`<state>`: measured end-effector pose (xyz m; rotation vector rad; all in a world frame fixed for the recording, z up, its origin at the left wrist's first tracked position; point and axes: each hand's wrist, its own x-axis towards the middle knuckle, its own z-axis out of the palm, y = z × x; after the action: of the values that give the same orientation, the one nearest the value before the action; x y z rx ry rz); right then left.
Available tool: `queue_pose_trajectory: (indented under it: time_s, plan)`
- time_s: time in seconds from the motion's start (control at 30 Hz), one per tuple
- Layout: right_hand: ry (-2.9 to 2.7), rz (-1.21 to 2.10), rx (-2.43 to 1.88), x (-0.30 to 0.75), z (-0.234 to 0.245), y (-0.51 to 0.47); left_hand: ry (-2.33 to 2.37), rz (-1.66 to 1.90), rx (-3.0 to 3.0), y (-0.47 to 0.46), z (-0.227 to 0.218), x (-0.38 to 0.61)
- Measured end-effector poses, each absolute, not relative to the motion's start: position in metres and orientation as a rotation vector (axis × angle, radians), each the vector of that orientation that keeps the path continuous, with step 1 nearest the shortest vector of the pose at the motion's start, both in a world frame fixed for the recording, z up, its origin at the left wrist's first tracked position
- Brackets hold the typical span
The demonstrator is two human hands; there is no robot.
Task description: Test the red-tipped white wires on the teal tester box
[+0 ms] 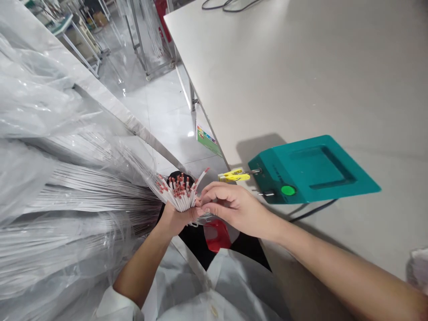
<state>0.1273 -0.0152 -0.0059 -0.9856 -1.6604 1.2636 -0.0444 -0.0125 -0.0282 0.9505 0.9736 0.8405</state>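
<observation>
My left hand [177,219] is wrapped around a thick bundle of white wires [182,200], whose red-tipped ends point up and away from me. A single wire [201,177] leans out of the bundle to the right. My right hand [225,205] is closed in a pinch beside the bundle, its fingertips close against my left thumb. What lies between those fingertips is hidden. Just beyond the right hand, a yellow clip [236,175] sticks out from a teal tester box [310,169] with a green button [288,191].
Long white wires [100,187] under clear plastic sheeting [30,98] fill the left side. The teal box rests on a pale table [301,89], with a black cable [314,210] behind it. A metal rack [137,40] stands on the shiny floor [163,111].
</observation>
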Motion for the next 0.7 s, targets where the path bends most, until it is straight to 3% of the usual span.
queue_pose_trajectory:
  time_s: [0.27, 0.7]
  plan:
    - [-0.863, 1.767, -1.026, 0.106, -0.019, -0.022, 0.861, 0.957, 0.842, -0.014, -0.040, -0.040]
    - [-0.720, 1.779, -0.942, 0.108, -0.021, -0.017, 0.852, 0.990, 0.715, -0.018, -0.042, -0.018]
